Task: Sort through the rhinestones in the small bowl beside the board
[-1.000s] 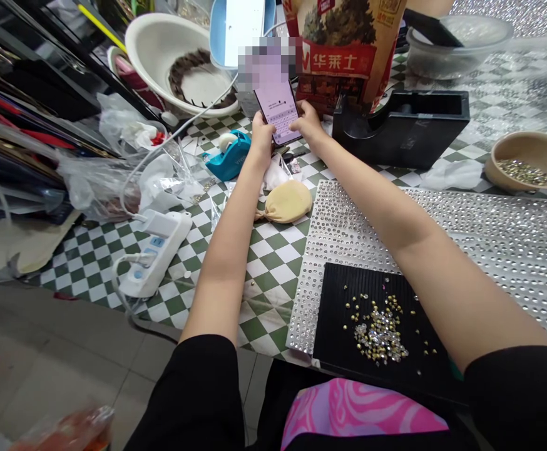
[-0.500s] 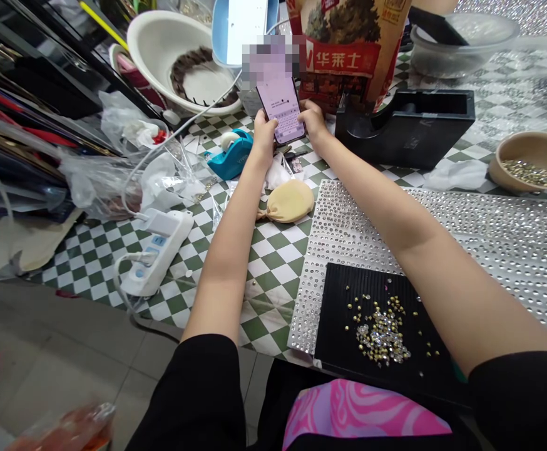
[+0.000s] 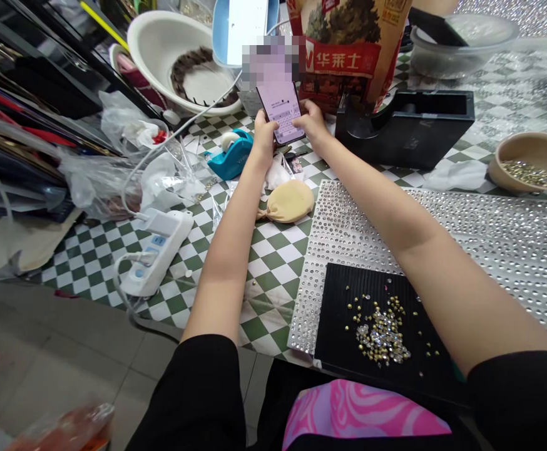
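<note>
Both arms reach across the table to a smartphone [image 3: 278, 97] that leans upright with its on-screen keyboard lit. My left hand [image 3: 265, 136] grips its left edge, thumb at the keyboard. On the other side my right hand [image 3: 315, 127] holds the right edge, its thumb over the keys. The upper screen is blurred out. Close to my left hand sits a blue tape dispenser [image 3: 231, 156]. A beige tied pouch [image 3: 290, 202] lies below the phone. Nearer my body, a black ribbed tray [image 3: 343, 344] carries loose gold and clear rhinestones [image 3: 383, 332].
A rhinestone-studded sheet [image 3: 503, 250] covers the table's right. Behind it stand a large black tape dispenser [image 3: 437, 131], a bowl of stones [image 3: 501, 160] and a paper bag [image 3: 343, 56]. Leftward are a white power strip [image 3: 161, 257], plastic bags [image 3: 99, 181] and a white basin [image 3: 149, 37].
My right thumb has shifted left across the keyboard. The small suggestion area on the phone screen looks different; the arms and table items stay put.
</note>
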`<state>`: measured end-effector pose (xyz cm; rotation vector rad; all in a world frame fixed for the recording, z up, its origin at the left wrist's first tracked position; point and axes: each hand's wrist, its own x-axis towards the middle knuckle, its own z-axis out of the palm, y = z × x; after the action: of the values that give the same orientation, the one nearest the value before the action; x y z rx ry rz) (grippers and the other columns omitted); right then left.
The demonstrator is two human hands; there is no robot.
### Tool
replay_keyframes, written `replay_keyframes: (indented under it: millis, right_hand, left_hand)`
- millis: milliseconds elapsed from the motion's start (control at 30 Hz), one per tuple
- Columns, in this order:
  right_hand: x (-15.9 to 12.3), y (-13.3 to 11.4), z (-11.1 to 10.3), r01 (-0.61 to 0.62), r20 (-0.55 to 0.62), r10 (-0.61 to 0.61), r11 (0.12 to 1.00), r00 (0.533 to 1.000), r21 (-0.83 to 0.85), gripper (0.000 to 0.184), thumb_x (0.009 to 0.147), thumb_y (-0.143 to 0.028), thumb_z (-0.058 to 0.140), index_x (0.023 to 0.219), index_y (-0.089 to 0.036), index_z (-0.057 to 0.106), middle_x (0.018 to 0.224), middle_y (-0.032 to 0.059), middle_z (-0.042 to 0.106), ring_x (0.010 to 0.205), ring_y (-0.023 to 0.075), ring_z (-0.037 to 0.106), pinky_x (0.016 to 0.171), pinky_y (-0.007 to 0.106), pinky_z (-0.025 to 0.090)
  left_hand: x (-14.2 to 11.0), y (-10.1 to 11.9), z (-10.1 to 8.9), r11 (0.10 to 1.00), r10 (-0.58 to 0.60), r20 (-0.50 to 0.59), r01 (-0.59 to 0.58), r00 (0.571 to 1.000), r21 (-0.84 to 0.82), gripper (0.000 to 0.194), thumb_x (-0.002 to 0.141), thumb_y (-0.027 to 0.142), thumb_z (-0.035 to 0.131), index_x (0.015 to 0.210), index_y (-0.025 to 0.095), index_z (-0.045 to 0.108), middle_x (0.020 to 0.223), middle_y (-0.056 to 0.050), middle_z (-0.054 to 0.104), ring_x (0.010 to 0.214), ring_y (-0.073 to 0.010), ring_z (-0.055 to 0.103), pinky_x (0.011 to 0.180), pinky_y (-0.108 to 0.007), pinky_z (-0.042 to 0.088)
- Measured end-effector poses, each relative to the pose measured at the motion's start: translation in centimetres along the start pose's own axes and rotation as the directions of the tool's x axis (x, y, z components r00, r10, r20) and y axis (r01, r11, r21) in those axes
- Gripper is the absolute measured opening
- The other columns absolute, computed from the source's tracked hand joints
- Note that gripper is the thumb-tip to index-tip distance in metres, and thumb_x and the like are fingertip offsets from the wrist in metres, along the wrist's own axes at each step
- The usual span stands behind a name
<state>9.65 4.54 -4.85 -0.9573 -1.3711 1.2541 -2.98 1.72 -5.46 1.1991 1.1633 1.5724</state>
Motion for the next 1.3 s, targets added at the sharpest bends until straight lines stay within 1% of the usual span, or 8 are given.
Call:
replay_keyframes:
  millis: [200,333,467,633,800,1033,1167,1300]
  right_hand:
    - [0.3,0.5,0.0,0.032,0.004,-0.032,0.999,0.999,-0.023,0.042,0.051,-0.030,0.071,0.077,-0.028,0.037,0.073,-0.0033,0.051,0.109,0.0201,0.056,0.100,0.035,0.046]
    - [0.3,0.9,0.0,0.063,-0.026,-0.063,0.998,0.998,-0.031,0.040,0.057,-0.021,0.070,0.081,-0.026,0.038,0.089,-0.0016,0.059,0.113,0.0244,0.061,0.104,0.039,0.050]
    - [0.3,1.1,0.0,0.067,-0.040,-0.068,0.998,0.997,-0.020,0.040,0.057,-0.016,0.069,0.085,-0.026,0.042,0.099,-0.0022,0.063,0.110,0.0223,0.063,0.106,0.038,0.051]
    - [0.3,1.0,0.0,0.052,-0.053,-0.053,0.998,0.997,-0.025,0.039,0.060,-0.026,0.075,0.083,-0.027,0.043,0.096,-0.0023,0.067,0.113,0.0229,0.061,0.106,0.039,0.052]
    - [0.3,0.8,-0.3,0.013,-0.064,-0.015,0.999,0.998,-0.040,0.038,0.060,-0.033,0.074,0.080,-0.029,0.042,0.093,0.0000,0.068,0.116,0.0294,0.061,0.103,0.045,0.056]
    - [0.2,0.5,-0.2,-0.039,-0.058,0.038,0.999,0.998,-0.022,0.049,0.055,-0.051,0.077,0.078,-0.028,0.041,0.083,-0.0001,0.065,0.109,0.0268,0.061,0.096,0.041,0.056]
    - [-0.2,0.3,-0.4,-0.044,-0.044,0.044,0.999,0.998,-0.009,0.043,0.055,-0.046,0.073,0.082,-0.028,0.044,0.089,-0.0007,0.067,0.110,0.0291,0.063,0.096,0.044,0.058]
    - [-0.4,0.0,-0.5,-0.067,-0.036,0.066,0.998,0.997,-0.015,0.039,0.055,-0.037,0.072,0.082,-0.028,0.046,0.094,0.0010,0.069,0.114,0.0318,0.063,0.097,0.047,0.059]
  left_hand:
    - [0.1,0.1,-0.3,0.996,-0.068,-0.010,0.068,0.998,-0.051,0.032,0.069,0.004,0.053,0.090,0.027,0.059,0.095,0.006,0.072,0.112,-0.0252,0.068,0.100,-0.034,0.057]
    - [0.0,0.6,-0.1,0.991,-0.103,-0.039,0.099,0.994,-0.089,0.038,0.065,-0.001,0.049,0.094,0.023,0.059,0.099,0.002,0.072,0.119,-0.0283,0.068,0.104,-0.034,0.056]
    - [-0.1,0.7,0.0,0.989,-0.102,-0.038,0.097,0.994,-0.114,0.042,0.061,-0.002,0.049,0.092,0.023,0.060,0.101,0.000,0.072,0.118,-0.0307,0.068,0.103,-0.037,0.058]
    - [-0.3,0.6,-0.1,0.992,-0.067,0.000,0.066,0.998,-0.108,0.040,0.064,-0.001,0.049,0.094,0.024,0.059,0.097,0.003,0.072,0.115,-0.0273,0.069,0.107,-0.038,0.057]
    - [-0.4,0.7,0.1,0.996,-0.070,-0.002,0.070,0.998,-0.047,0.032,0.065,0.005,0.063,0.084,0.031,0.058,0.088,0.009,0.072,0.106,-0.0234,0.065,0.105,-0.038,0.057]
    - [0.0,0.3,0.0,0.995,-0.077,0.027,0.079,0.997,-0.067,0.029,0.065,0.017,0.072,0.084,0.033,0.058,0.090,0.008,0.073,0.118,-0.0275,0.061,0.115,-0.044,0.048]
    - [-0.1,0.6,0.0,0.992,-0.096,0.034,0.098,0.995,-0.073,0.027,0.066,0.020,0.077,0.080,0.033,0.058,0.089,0.008,0.073,0.121,-0.0279,0.060,0.114,-0.043,0.049]
    - [-0.5,0.9,0.3,0.994,-0.089,0.012,0.090,0.996,-0.058,0.019,0.074,0.031,0.078,0.078,0.033,0.060,0.090,0.006,0.073,0.127,-0.0265,0.057,0.110,-0.039,0.052]
